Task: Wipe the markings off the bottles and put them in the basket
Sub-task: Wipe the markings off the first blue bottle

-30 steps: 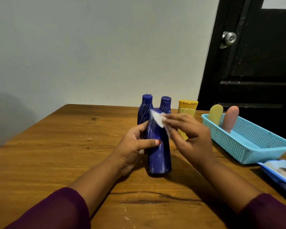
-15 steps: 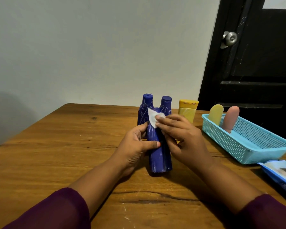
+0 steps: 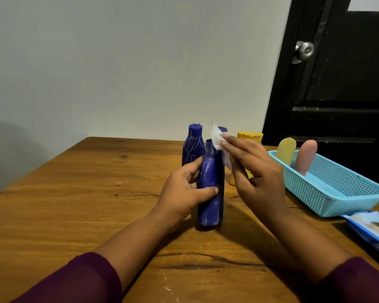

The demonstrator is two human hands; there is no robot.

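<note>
Left hand [image 3: 184, 193] grips the blue bottle [image 3: 210, 193] upright on the table [image 3: 74, 204]; right hand [image 3: 256, 171] pinches a white wipe [image 3: 216, 136] by the neck. Smears remain low on the body, so wipe downward with firm pressure and turn the bottle, before the basket [image 3: 337, 193].

One head-worn view, looking forward and down, close over the brown wooden surface [image 3: 74, 193], facing the pale grey wall [image 3: 118, 62].

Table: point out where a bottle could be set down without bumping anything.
Free: the wide bare table left of the left hand, and the near strip between the sleeves. Crowded: behind the held blue bottle, where other bottles stand, and right, by the basket and packet.
</note>
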